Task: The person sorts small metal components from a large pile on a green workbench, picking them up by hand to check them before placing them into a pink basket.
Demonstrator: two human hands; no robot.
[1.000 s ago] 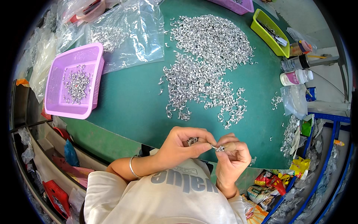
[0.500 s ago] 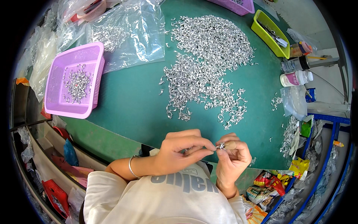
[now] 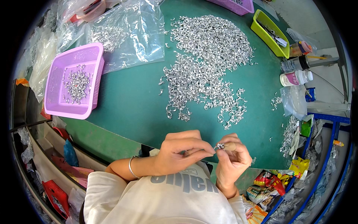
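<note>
Close to the table's near edge, my left hand [image 3: 184, 149] pinches thumb and forefinger together at the tip of a small silver curved metal piece. My right hand [image 3: 235, 155] is closed on several such silver curved metal pieces [image 3: 220, 146], held between thumb and forefinger. A tan finger cover [image 3: 229, 146] wraps a fingertip of the right hand. Just beyond both hands, a large heap of the same shiny curved pieces [image 3: 209, 56] spreads over the green tabletop [image 3: 130, 100]. How the held pieces join is too small to make out.
A purple basket [image 3: 97, 80] with some silver pieces stands at left, beside a clear plastic bag [image 3: 149, 41]. A lime-green basket [image 3: 257, 28] and a white bottle [image 3: 294, 78] stand at right. More pieces [image 3: 289, 138] lie by the right edge, near blue shelving [image 3: 328, 160].
My left fingertips have shifted slightly left, away from my right hand, and more of the silver pieces shows between them. My right hand is almost still.
</note>
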